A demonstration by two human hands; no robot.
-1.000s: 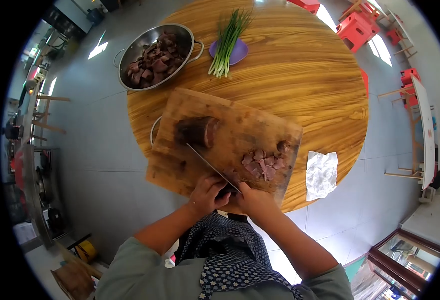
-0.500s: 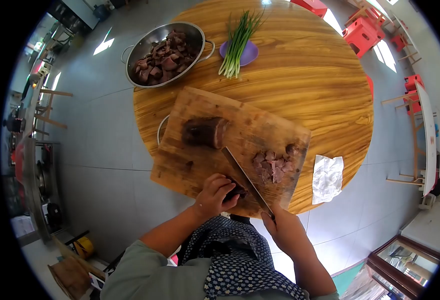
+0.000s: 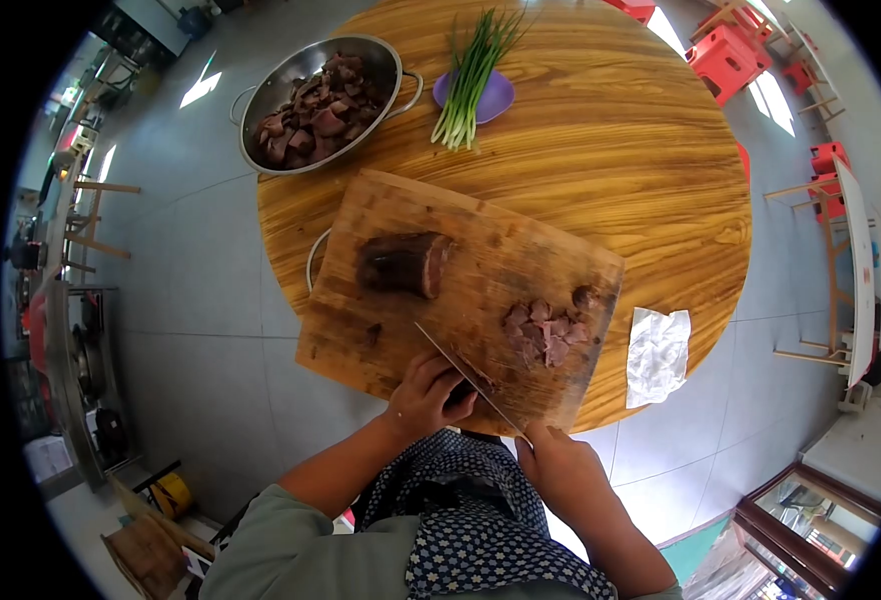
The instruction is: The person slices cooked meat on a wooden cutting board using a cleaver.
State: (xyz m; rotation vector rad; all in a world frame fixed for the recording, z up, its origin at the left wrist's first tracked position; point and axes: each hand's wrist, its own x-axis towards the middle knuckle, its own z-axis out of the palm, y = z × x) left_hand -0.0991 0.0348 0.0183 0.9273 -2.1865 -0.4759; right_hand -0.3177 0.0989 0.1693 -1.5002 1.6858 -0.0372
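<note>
My left hand [image 3: 429, 396] presses a dark piece of meat [image 3: 461, 391] near the front edge of the wooden cutting board [image 3: 481, 235]. Closed round the handle of a knife [image 3: 469, 374], my right hand [image 3: 559, 462] is at the board's front edge. The blade stands on edge beside my left fingertips and points up to the left. A larger dark chunk of meat [image 3: 404, 264] lies on the board's upper left. Cut pink-brown slices [image 3: 546, 332] form a pile at the right, with a small dark end piece [image 3: 585, 297] behind them.
At the back left of the round wooden table [image 3: 641, 150], a metal pan [image 3: 392, 62] holds cut meat. Green onions [image 3: 473, 85] lie across a purple dish [image 3: 497, 97]. A crumpled white paper [image 3: 658, 357] is at the right edge. Red stools [image 3: 729, 62] stand beyond.
The knife first swung right, away from the held piece, and is now back beside my left fingers. My right hand is farther right than a second ago, my left hand still on the meat.
</note>
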